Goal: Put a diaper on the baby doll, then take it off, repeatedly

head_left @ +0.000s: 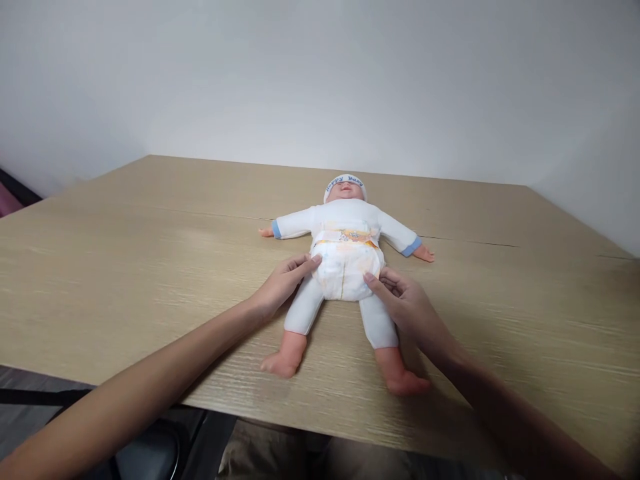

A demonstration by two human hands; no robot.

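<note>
A baby doll (345, 220) in a white suit and white cap lies on its back on a light wooden table (125, 267), arms spread, feet toward me. A white diaper (345, 267) with an orange-patterned waistband is wrapped around its hips. My left hand (283, 283) rests at the diaper's left side by the doll's hip, fingers stretched toward it and touching its edge. My right hand (405, 300) is at the diaper's right side, with its fingertips pinched on the diaper's edge near the leg opening.
A plain white wall stands behind the table. The table's near edge runs under my forearms, with a dark chair (150, 453) and floor below it. A dark and pink object (13, 197) shows at the far left edge.
</note>
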